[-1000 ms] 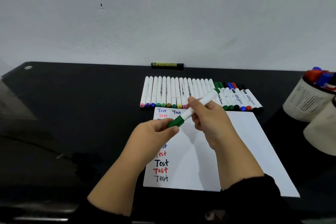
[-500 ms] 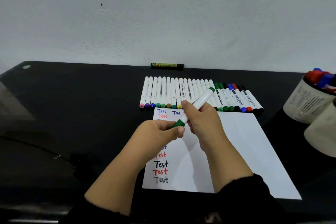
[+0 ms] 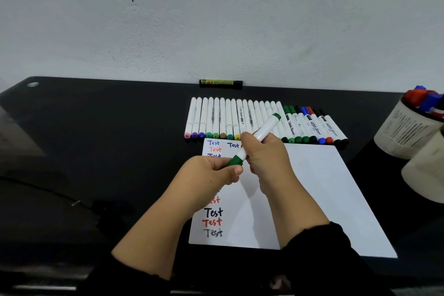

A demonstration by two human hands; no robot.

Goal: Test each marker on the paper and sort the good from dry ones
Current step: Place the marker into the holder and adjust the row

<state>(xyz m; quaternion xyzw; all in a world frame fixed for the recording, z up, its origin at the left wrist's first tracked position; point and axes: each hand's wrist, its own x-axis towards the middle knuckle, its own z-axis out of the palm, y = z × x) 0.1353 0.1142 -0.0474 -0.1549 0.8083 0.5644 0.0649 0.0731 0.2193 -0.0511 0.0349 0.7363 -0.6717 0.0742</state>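
— Holding what, nearest the camera?

— Both hands meet over the paper [image 3: 312, 187]. The left hand [image 3: 209, 175] has its fingers [image 3: 234, 170] curled round the green cap [image 3: 235, 160] of a white-barrelled marker [image 3: 262, 133], thumb pressed along the cap's near side. The right hand [image 3: 266, 163] grasps the barrel just beyond the left fingertips, fingers wrapped over it, so the marker slants up and away from them, its green tail end free in the air.

— And under the fingers?

— The sheet lies on the black table [image 3: 96, 151], with "Test" written down its left edge in black, red and blue, some words hidden by the left hand.

— Past the fingers?

— A row of markers [image 3: 240, 120] lies side by side, touching the paper's far edge, coloured ends toward the person. Farther still, one yellow-and-black marker [image 3: 220, 83] lies alone against the wall. Well to the right of the right fingers stands a pale cup [image 3: 406, 132] holding red and blue markers.
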